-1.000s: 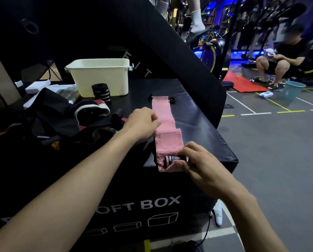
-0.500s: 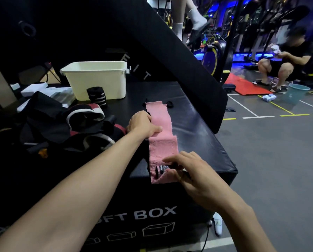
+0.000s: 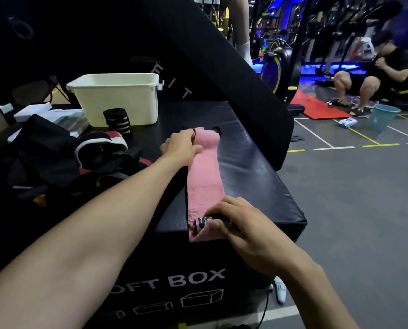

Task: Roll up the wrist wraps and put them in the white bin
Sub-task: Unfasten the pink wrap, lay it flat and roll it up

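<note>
Pink wrist wrap (image 3: pixel 205 172) lies stretched lengthwise along the black soft box (image 3: pixel 257 176), its near end hanging over the front edge. The left hand (image 3: pixel 181 148) grips its far end, the right hand (image 3: pixel 241 224) pinches the near end at the black label. The white bin (image 3: pixel 117 98) stands behind, a rolled black wrap (image 3: pixel 117 121) touching its front.
</note>
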The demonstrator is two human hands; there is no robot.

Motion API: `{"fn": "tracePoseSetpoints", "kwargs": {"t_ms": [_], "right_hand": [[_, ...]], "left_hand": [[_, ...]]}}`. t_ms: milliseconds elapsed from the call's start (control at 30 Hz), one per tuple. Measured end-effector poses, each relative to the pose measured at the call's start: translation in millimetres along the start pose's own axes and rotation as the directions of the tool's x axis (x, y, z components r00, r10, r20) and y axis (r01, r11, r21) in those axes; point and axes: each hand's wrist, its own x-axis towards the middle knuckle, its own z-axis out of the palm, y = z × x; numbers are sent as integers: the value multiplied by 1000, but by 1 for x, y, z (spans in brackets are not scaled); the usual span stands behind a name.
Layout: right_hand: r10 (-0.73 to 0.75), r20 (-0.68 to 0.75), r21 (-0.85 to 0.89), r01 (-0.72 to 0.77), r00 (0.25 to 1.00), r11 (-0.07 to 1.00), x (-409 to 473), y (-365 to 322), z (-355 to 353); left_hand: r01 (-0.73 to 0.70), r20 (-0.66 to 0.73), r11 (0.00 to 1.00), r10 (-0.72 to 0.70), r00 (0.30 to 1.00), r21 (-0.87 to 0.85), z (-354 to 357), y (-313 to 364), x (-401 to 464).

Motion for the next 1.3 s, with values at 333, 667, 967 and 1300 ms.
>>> {"fn": "tracePoseSetpoints", "kwargs": {"t_ms": [333,667,967,1300], "right_hand": [[4,12,25,-4,1000,1000,2,2,0],[16,19,43,-17,1000,999,5,3,-1],[25,25,40,-26,999,999,6,4,-1],[56,30,10,-56,998,998,6,-1,2]], "left_hand": [[74,172,989,-52,984,-130,17,-4,32],[-6,183,996,-10,983,88,30,-10,56],[-48,337,972,-33,941,231,22,-9,55],[-166,26,971,164,986,175,10,-6,39]]}}
